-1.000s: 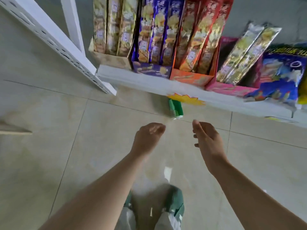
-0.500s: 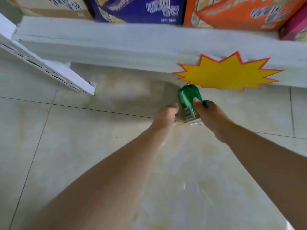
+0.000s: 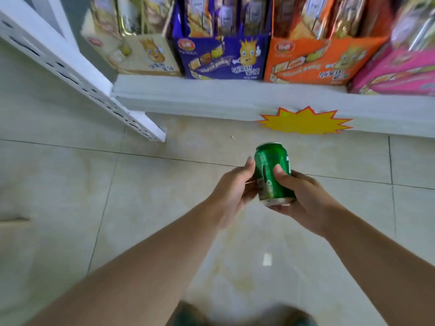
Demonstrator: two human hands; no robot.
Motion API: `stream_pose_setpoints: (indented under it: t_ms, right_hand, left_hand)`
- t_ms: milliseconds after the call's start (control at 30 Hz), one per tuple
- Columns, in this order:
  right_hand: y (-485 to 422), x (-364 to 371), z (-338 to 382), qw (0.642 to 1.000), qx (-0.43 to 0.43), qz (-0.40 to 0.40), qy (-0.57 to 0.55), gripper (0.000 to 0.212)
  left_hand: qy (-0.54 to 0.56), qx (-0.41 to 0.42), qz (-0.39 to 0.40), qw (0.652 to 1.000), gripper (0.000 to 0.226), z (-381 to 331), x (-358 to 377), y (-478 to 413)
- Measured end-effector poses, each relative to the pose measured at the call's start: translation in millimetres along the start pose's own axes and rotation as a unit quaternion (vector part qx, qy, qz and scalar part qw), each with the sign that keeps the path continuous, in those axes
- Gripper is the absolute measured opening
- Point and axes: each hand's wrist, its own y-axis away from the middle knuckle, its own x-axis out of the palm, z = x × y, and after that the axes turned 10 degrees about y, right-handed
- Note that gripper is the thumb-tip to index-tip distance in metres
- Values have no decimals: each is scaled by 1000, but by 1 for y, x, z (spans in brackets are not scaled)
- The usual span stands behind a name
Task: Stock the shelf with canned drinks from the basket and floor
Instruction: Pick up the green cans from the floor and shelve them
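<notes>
**One green can (image 3: 273, 170) raised, both hands on it**

At far left a white perforated upright (image 3: 77, 74) slants down to the tiled floor (image 3: 70, 184). Beside it runs the white bottom shelf (image 3: 200, 97). On it, in a row, stand a beige snack box (image 3: 146, 55), a purple snack box (image 3: 223, 60), an orange snack box (image 3: 317, 64) and a pink snack box (image 3: 397, 74).

The left hand (image 3: 233, 191) cups the can's left side, thumb tip against its wall. The can tilts with its base toward the camera, in the air over a tile seam. The right hand (image 3: 306, 201) grasps it from the right, thumb across the front, fingers under the base.

Half a second ago the can sat low, right beneath the yellow starburst tag (image 3: 306, 123) on the shelf edge, with both hands just closing on it. Now it is apart from the tag and nearer the body.
</notes>
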Motion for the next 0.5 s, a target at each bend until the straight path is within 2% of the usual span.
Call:
stream_pose_setpoints:
  t_ms: [133, 300, 433, 500]
  right_hand:
    - [82, 18, 42, 997, 6, 70, 34, 49]
    - [200, 51, 125, 992, -17, 104, 63, 56]
    - [289, 85, 195, 990, -50, 102, 82, 60]
    - [326, 98, 230, 989, -72, 97, 91, 71]
  left_hand:
    - [-106, -9, 0, 994, 43, -49, 15, 77]
    - [-201, -24, 13, 979, 38, -140, 62, 192]
    - [-291, -2, 30, 956, 65, -218, 112, 282]
    - [-327, 16, 43, 944, 72, -255, 138, 325]
